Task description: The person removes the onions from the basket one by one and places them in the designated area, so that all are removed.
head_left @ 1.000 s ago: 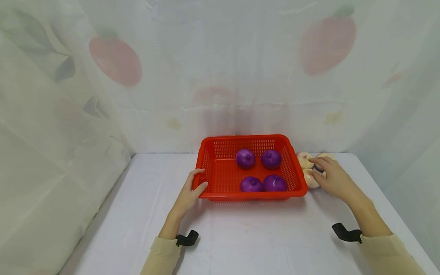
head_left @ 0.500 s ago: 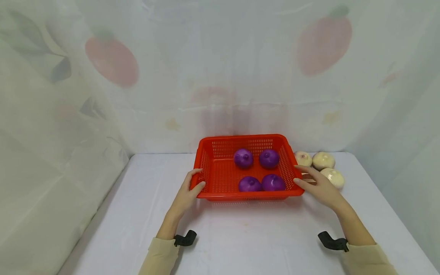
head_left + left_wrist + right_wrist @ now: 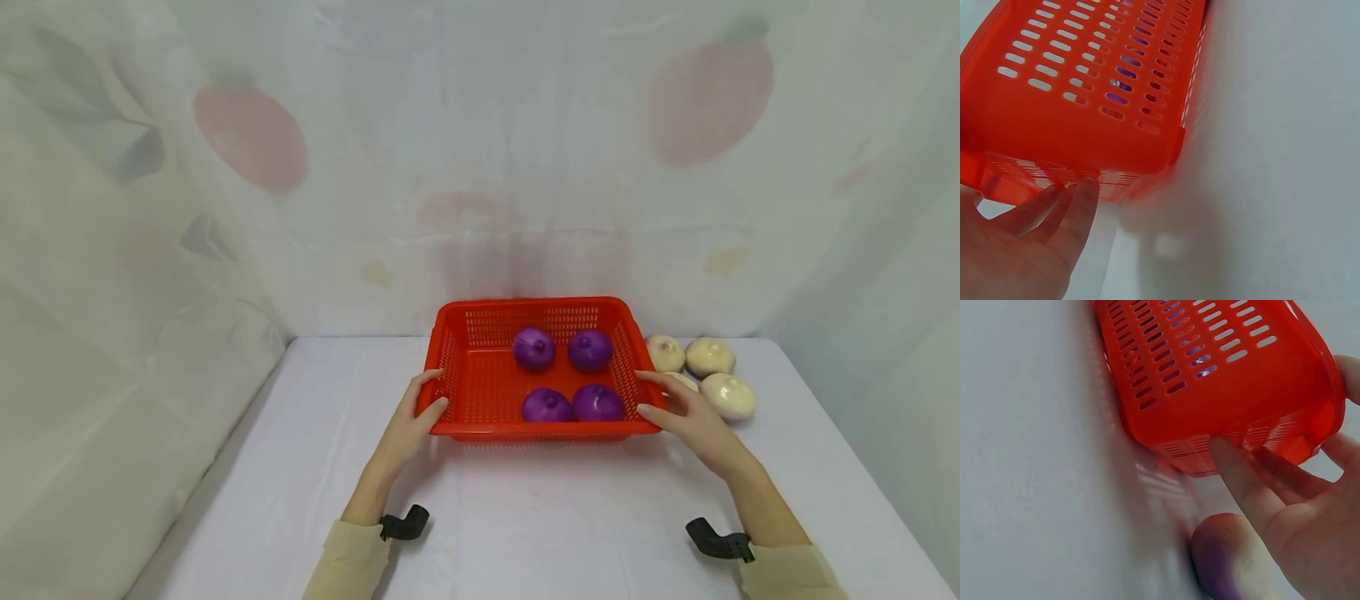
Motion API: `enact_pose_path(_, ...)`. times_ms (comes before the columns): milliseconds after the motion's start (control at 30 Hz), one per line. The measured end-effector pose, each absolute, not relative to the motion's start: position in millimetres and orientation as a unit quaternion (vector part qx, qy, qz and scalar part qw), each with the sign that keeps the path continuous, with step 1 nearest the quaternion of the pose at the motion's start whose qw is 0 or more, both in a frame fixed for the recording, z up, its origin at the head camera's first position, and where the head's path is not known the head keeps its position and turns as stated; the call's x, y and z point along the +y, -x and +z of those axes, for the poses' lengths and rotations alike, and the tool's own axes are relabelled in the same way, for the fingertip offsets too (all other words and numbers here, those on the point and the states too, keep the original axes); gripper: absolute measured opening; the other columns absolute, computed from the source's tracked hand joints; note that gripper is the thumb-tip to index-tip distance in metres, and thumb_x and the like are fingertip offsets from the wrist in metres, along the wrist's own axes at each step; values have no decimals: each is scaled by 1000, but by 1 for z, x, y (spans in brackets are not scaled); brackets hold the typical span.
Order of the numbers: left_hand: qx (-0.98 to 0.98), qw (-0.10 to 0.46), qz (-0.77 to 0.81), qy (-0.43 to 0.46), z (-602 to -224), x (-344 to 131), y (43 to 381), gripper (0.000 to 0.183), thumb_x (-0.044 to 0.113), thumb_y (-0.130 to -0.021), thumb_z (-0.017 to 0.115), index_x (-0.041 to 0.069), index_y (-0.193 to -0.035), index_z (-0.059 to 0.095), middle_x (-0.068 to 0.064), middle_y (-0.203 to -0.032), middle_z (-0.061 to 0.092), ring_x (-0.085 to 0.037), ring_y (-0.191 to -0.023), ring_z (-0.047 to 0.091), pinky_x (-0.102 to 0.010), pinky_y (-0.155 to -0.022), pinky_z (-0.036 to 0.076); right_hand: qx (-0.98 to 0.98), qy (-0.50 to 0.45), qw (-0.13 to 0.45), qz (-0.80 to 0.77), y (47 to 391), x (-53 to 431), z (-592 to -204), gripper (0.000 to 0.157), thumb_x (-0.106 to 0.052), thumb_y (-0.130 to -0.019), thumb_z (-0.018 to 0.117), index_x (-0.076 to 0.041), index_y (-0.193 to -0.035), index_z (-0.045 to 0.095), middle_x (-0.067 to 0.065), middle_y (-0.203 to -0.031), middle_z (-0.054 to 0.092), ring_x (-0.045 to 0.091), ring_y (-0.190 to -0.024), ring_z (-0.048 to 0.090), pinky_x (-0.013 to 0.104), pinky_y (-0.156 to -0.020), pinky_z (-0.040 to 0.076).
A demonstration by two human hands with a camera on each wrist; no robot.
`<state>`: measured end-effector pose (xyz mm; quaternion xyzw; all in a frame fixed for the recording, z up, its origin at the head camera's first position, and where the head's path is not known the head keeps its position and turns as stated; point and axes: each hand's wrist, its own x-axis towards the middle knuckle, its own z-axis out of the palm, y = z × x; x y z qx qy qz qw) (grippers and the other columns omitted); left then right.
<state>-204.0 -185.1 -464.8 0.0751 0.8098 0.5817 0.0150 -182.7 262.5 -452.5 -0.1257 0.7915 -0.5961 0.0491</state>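
Observation:
A red plastic basket with slotted walls stands on the white table. Inside it are several purple, nubbed turnip-like vegetables. At its left end, my left hand grips the rim, thumb over the top; the left wrist view shows the fingers against the outer wall. My right hand holds the opposite end the same way, fingers on the end wall in the right wrist view. Just beyond that hand lie several cream-coloured turnips, one partly hidden behind it. One turnip shows a purple side.
A pale curtain with faded fruit prints hangs behind the table, and more cloth drops along the left side. White tablecloth stretches in front of the basket. A black wrist mount sits on each forearm.
My right hand has moved left from above the cream turnips to the basket's right rim, uncovering most of them. My left hand has kept its hold, and the basket has hardly shifted.

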Motion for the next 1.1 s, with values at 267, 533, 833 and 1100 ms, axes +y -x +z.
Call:
enact_pose_path(267,823,38,560,-86,-459,-187,205,54,33,-102,62,26,-151,40,-11,-150,43,-32,-129,50,-51,-102,49,786,118,57,-604,182,263,-456,57,-23,-101,65,-6,-151,43,17,-152,40,36,-132,48,22,-91,52)
enact_pose_path(533,900,5,421,-115,-442,-191,202,62,46,-101,61,20,-153,41,-14,-145,50,-31,-122,55,-50,-95,53,783,118,50,-608,183,264,-455,56,-23,-100,66,-6,-149,45,17,-150,41,19,-126,53,22,-92,52)
enact_pose_path(833,973,-76,155,-151,-403,-180,187,57,41,-98,63,7,-143,54,-20,-134,55,-39,-118,54,-56,-90,53,780,120,49,-612,185,263,-458,56,-22,-100,67,-6,-149,46,16,-150,43,31,-130,51,21,-93,51)
enact_pose_path(1100,950,-144,102,-257,-378,-150,186,42,30,-95,69,4,-128,65,-14,-119,64,-33,-105,62,-47,-87,55,780,116,51,-613,185,262,-456,57,-22,-100,67,-6,-149,45,18,-151,42,39,-132,48,20,-92,51)
